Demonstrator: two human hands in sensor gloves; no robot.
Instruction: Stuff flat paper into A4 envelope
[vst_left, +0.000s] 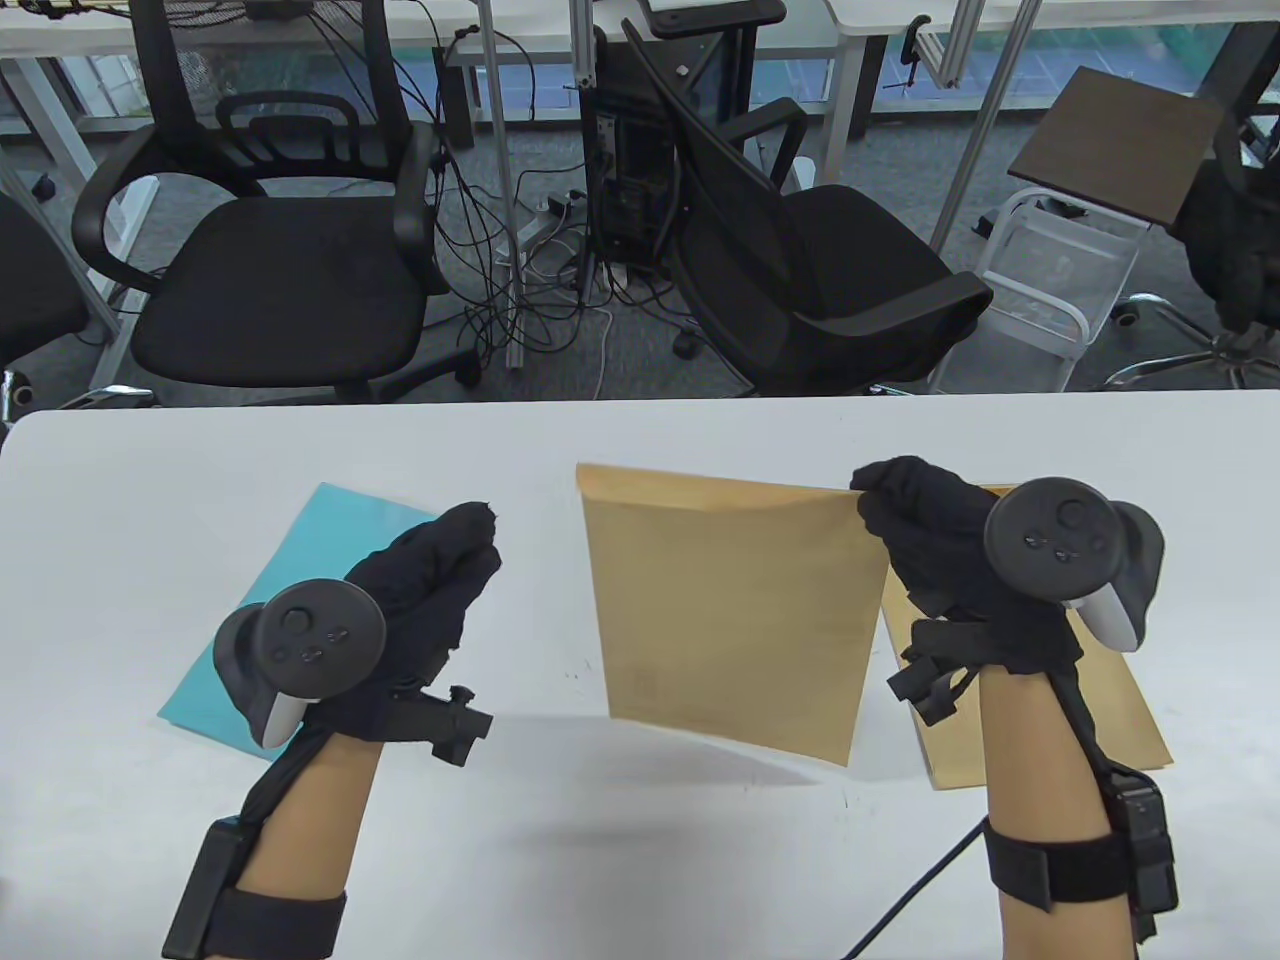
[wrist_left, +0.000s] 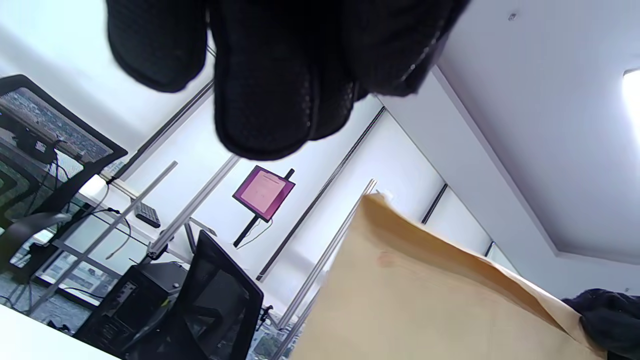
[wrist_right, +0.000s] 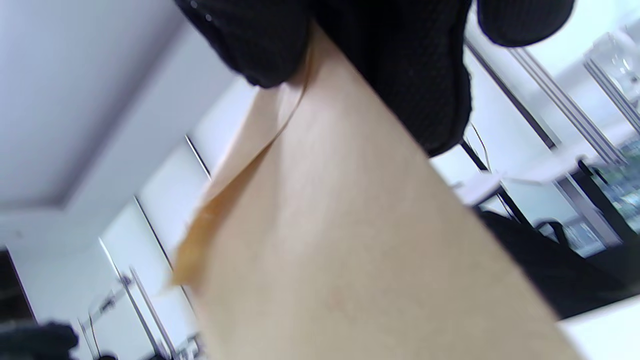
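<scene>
My right hand (vst_left: 900, 500) pinches the top right corner of a brown A4 envelope (vst_left: 730, 610) and holds it up above the white table (vst_left: 640, 850); its shadow falls on the table below. The envelope also shows in the left wrist view (wrist_left: 425, 300) and fills the right wrist view (wrist_right: 350, 250), where my fingers (wrist_right: 400, 75) grip its upper edge. My left hand (vst_left: 430, 580) hovers empty, fingers held together, over a flat blue paper (vst_left: 290, 590) that lies on the table at the left. The left hand is apart from the envelope.
More brown envelopes (vst_left: 1120, 700) lie on the table under my right forearm. Black office chairs (vst_left: 280, 260) and cables stand beyond the table's far edge. A cable (vst_left: 910, 900) runs from my right wrist across the near table.
</scene>
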